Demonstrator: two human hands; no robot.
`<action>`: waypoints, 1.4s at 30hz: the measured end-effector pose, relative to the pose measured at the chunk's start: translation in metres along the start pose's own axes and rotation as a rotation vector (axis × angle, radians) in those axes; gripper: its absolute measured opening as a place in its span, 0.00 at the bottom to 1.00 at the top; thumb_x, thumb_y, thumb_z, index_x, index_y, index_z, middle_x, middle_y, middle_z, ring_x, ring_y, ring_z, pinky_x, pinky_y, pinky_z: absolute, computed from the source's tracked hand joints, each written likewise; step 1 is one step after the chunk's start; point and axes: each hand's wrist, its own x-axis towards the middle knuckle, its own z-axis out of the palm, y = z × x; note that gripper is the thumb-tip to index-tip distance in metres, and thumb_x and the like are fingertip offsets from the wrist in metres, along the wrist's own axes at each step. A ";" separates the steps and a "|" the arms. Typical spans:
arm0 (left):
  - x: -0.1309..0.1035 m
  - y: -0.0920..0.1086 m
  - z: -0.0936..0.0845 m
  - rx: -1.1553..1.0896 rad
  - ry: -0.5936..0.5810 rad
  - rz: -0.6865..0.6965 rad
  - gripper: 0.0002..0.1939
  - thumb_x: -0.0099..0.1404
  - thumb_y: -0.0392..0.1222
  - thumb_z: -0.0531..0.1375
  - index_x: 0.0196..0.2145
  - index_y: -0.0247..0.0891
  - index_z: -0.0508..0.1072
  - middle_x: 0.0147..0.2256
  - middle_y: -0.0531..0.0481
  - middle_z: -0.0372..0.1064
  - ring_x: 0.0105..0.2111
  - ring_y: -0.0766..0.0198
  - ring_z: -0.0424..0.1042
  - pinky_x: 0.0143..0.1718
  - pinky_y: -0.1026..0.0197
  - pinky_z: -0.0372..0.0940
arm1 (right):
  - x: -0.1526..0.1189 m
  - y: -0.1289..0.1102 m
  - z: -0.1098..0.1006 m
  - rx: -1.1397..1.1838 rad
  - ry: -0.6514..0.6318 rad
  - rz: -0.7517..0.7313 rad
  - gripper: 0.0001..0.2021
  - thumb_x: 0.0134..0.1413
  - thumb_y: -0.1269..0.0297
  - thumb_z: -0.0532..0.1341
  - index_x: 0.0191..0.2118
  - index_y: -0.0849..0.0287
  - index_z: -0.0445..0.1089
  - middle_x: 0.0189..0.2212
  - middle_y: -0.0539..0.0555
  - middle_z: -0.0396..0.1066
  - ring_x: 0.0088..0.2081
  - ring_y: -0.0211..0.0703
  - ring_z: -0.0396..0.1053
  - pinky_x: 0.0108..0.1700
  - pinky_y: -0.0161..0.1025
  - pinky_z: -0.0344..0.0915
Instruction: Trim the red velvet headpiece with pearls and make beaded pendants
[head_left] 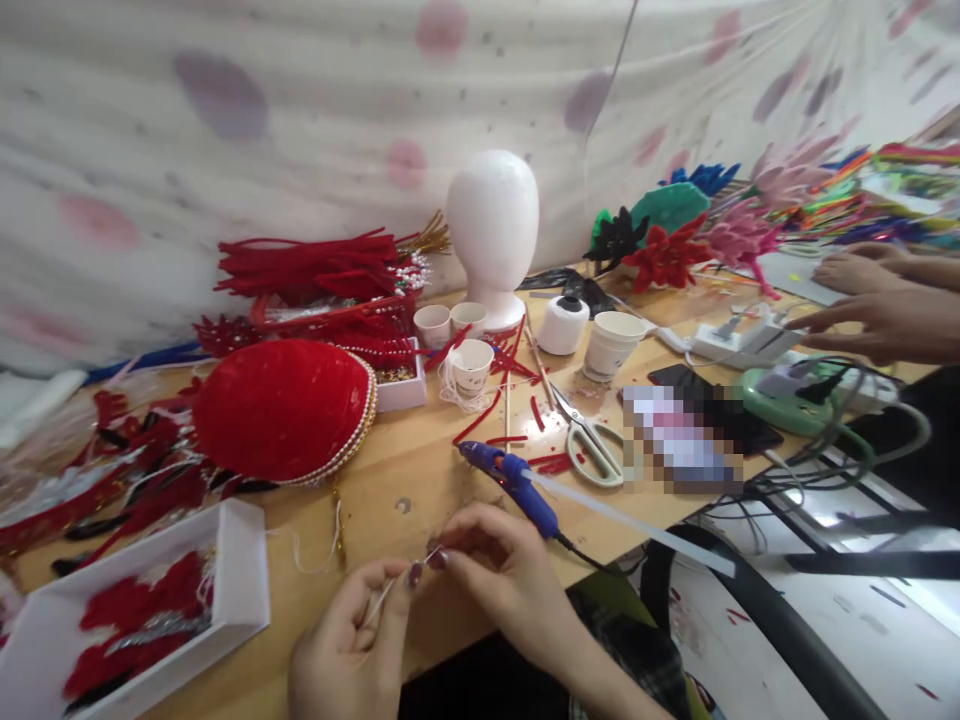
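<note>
Close to the table's front edge, my left hand [352, 640] pinches a thin white string [380, 603] between thumb and finger. My right hand [499, 565] pinches the same string a short way off, the two thumbs almost meeting. Parts of the string are hidden by my fingers. Just beyond my right hand lies a blue glue gun [514, 480] with a long clear glue stick [637, 525] sticking out of its back. Scissors with pale handles [592, 440] rest behind it, among cut red pipe cleaner pieces [536, 412].
A red beaded cap [281, 410] and a white box [244, 575] of red pieces stand left. Behind are paper cups [472, 370], a thread spool [564, 325] and a white mannequin head [493, 230]. Phones, cords and a co-worker's hands [885, 300] are right.
</note>
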 end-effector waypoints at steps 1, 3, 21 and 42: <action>0.002 0.002 -0.001 -0.040 -0.008 -0.024 0.21 0.57 0.63 0.63 0.30 0.40 0.74 0.23 0.52 0.77 0.22 0.62 0.76 0.23 0.69 0.68 | 0.000 -0.002 -0.001 0.106 -0.043 0.076 0.05 0.49 0.69 0.71 0.32 0.60 0.75 0.29 0.50 0.76 0.31 0.38 0.73 0.36 0.32 0.67; 0.005 0.006 -0.002 -0.084 -0.032 -0.066 0.20 0.57 0.61 0.64 0.30 0.40 0.74 0.22 0.52 0.75 0.21 0.63 0.74 0.23 0.68 0.68 | 0.000 -0.004 -0.003 0.296 -0.157 0.210 0.12 0.43 0.66 0.76 0.32 0.61 0.74 0.27 0.49 0.76 0.29 0.36 0.73 0.34 0.32 0.68; 0.004 0.010 -0.011 -0.015 -0.019 0.007 0.17 0.60 0.56 0.63 0.29 0.38 0.75 0.17 0.56 0.65 0.15 0.68 0.62 0.15 0.68 0.54 | -0.002 -0.005 0.000 0.156 -0.123 0.182 0.13 0.44 0.63 0.76 0.32 0.60 0.74 0.27 0.50 0.76 0.29 0.37 0.74 0.33 0.31 0.70; -0.007 0.021 -0.006 -0.172 -0.064 -0.096 0.13 0.61 0.52 0.62 0.31 0.38 0.74 0.25 0.52 0.76 0.25 0.64 0.76 0.24 0.69 0.67 | -0.004 -0.014 -0.008 0.385 -0.319 0.270 0.16 0.50 0.62 0.74 0.33 0.58 0.65 0.28 0.47 0.72 0.28 0.34 0.73 0.31 0.29 0.68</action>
